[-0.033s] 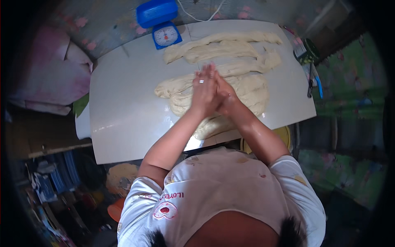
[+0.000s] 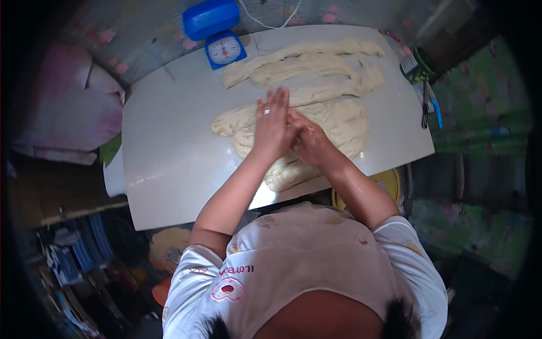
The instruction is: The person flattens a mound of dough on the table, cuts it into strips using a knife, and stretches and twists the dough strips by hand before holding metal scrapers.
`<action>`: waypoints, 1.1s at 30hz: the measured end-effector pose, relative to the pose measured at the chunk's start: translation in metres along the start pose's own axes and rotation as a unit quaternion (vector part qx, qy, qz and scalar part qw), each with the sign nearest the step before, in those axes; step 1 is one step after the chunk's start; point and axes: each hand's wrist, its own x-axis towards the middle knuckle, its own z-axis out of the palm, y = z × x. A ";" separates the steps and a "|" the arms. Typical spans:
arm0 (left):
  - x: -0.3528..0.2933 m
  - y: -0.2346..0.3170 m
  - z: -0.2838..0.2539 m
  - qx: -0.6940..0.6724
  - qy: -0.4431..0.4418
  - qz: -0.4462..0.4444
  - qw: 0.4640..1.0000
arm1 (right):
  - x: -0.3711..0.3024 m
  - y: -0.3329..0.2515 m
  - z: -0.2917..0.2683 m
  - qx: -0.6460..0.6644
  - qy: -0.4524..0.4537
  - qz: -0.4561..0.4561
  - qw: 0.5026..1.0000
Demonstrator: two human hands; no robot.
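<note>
My left hand (image 2: 273,123) is raised over the dough with fingers stretched out and a ring on one of them. My right hand (image 2: 309,138) presses against its palm side, looking wet and shiny. Its fingers are bent and partly hidden behind the left hand, and I see nothing between the two. Beneath lies a wide, folded mass of pale dough (image 2: 344,124) with a long roll (image 2: 228,121) along its far side. Farther back are two more dough strips, a long one (image 2: 316,50) and a shorter one (image 2: 305,69).
The dough rests on a white table (image 2: 169,164). At its far edge stands a blue dial scale (image 2: 224,51) with a blue tray (image 2: 212,20). A dark green container (image 2: 419,66) and a blue-handled tool (image 2: 436,112) are at the right edge. A yellow round container (image 2: 389,183) is below.
My hands have slid along each other: the right has drawn back toward me, and the left fingers now stand farther left and more spread. The dough looks the same.
</note>
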 end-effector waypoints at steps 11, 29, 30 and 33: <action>-0.105 -0.012 -0.054 0.008 -0.184 0.022 0.983 | -0.082 0.071 -0.034 -0.883 -0.034 -0.274 0.380; -0.091 0.021 -0.048 0.136 -0.133 -0.096 0.977 | -0.175 -0.145 -0.040 0.041 -0.080 -0.500 0.861; -0.083 0.036 -0.036 0.155 -0.086 -0.004 0.984 | -0.178 -0.144 -0.020 0.023 -0.043 -0.473 0.880; -0.046 0.090 0.022 -0.045 -0.052 0.057 0.996 | -0.151 -0.114 0.023 -0.011 -0.044 -0.293 0.955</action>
